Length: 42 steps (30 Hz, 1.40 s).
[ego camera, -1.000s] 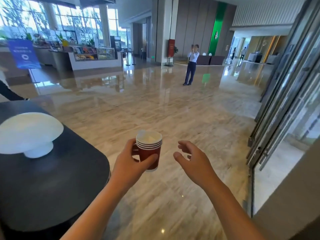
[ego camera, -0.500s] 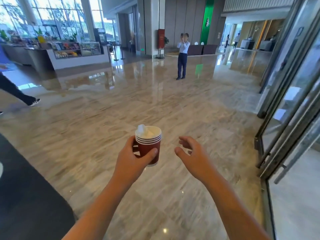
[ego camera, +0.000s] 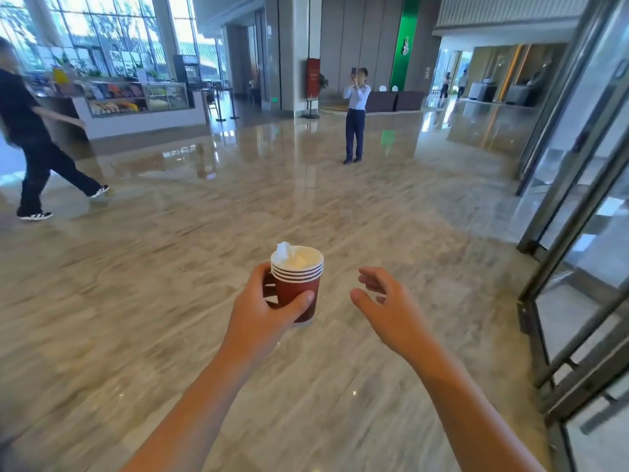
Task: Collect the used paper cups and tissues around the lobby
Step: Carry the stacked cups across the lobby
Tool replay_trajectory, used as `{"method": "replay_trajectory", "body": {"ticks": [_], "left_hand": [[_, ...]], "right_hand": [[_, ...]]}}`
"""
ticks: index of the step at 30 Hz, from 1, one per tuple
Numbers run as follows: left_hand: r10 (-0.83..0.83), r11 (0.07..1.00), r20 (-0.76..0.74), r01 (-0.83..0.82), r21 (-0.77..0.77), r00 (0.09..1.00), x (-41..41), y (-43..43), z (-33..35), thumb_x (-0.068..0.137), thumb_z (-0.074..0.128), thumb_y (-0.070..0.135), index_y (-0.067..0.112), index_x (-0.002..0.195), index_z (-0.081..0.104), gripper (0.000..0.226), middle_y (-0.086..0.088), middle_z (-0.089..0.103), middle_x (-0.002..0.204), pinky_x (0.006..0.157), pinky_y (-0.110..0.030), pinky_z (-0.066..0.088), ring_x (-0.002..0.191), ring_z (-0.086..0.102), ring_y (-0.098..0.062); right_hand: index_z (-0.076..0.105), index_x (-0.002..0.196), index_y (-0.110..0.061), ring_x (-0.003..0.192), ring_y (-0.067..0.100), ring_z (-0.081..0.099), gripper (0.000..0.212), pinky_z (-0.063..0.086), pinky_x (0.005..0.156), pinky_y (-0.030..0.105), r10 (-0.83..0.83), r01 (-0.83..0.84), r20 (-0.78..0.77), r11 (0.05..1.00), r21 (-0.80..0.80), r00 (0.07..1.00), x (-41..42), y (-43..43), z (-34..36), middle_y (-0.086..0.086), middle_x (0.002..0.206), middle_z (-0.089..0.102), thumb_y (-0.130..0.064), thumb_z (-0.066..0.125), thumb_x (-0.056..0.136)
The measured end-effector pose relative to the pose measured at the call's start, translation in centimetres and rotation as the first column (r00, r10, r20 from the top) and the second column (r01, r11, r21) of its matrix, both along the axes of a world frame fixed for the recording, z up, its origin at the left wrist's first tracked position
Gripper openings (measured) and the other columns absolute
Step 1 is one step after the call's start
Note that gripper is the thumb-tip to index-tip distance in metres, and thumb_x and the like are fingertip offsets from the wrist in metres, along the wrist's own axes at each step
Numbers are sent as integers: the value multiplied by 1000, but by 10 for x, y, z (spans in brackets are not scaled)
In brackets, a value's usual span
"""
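My left hand (ego camera: 263, 303) grips a stack of several nested red paper cups (ego camera: 299, 281) with white rims, held upright at chest height over the marble floor. A crumpled white tissue (ego camera: 284, 251) pokes out of the top cup at its left edge. My right hand (ego camera: 386, 310) hovers just right of the cups, a hand's width away, with its fingers apart and curled and nothing in it.
Glass doors with metal frames (ego camera: 578, 253) run along the right. A person in dark clothes (ego camera: 30, 144) walks at the far left. Another person (ego camera: 354, 114) stands ahead holding up a phone. A shop counter (ego camera: 136, 107) is at back left. The polished floor (ego camera: 170, 267) spreads ahead.
The view has turned left and moved forward: the dark round table with its white lamp has dropped out of sight, and the walking person has come into view. The tissue now shows above the rim.
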<state>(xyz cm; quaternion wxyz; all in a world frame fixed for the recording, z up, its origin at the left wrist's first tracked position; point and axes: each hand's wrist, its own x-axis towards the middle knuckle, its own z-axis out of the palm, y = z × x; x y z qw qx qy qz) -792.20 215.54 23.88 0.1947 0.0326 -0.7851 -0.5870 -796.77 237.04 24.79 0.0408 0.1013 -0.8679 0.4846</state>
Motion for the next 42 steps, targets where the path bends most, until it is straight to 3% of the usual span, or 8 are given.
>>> {"method": "replay_trajectory", "body": {"ticks": [3,10,15,21,30,37,42], "left_hand": [[-58,998,-21,58,1,998,-87,5,-9,59,82,58,36,123,59,71,17,72,112,78,-25,58,99,69,0],[-315,949,5,315,-19,949,-284,45,2,68,86,48,38,122,60,61,17,73,111,76,-21,54,96,69,2],[-439,897,-8,438,-55,899,-415,100,7,58,81,62,43,111,60,60,20,73,106,79,-31,59,95,71,0],[-522,849,20,522,-84,853,-579,175,-23,59,79,62,40,118,59,65,22,72,109,81,-26,56,99,68,5],[-473,873,12,471,-124,881,-844,234,10,69,87,49,38,119,58,59,18,72,109,73,-17,51,94,68,4],[-416,906,6,415,-79,909,-1058,273,-4,54,79,63,44,112,59,64,18,73,104,76,-27,57,89,71,0],[-438,897,24,439,-45,898,-1232,321,-26,55,79,64,43,116,60,68,20,73,107,80,-30,59,94,70,1]], "right_hand": [[53,135,-32,120,3,55,48,46,105,36,-79,79,-14,997,17,997,-71,8,-9,-14,128,62,-43,65,90],[53,138,-28,123,4,54,51,44,106,32,-317,317,-8,948,34,949,-217,50,0,-13,130,61,-43,63,90],[53,137,-29,122,5,55,50,46,103,32,-467,467,-25,883,44,884,-313,99,-1,-11,132,62,-44,63,90],[52,138,-29,121,4,56,52,46,105,35,-557,557,-3,829,46,830,-462,170,-36,-12,133,61,-44,63,90],[49,141,-27,123,5,53,51,44,103,28,-480,481,-22,876,35,877,-747,230,1,-13,133,58,-42,61,93],[51,139,-29,122,3,54,52,45,104,30,-401,403,-41,913,65,915,-967,270,-2,-15,131,60,-44,64,91],[51,138,-31,121,3,55,50,45,101,27,-447,444,-2,890,101,895,-1132,322,-20,-17,128,59,-44,64,91]]}}
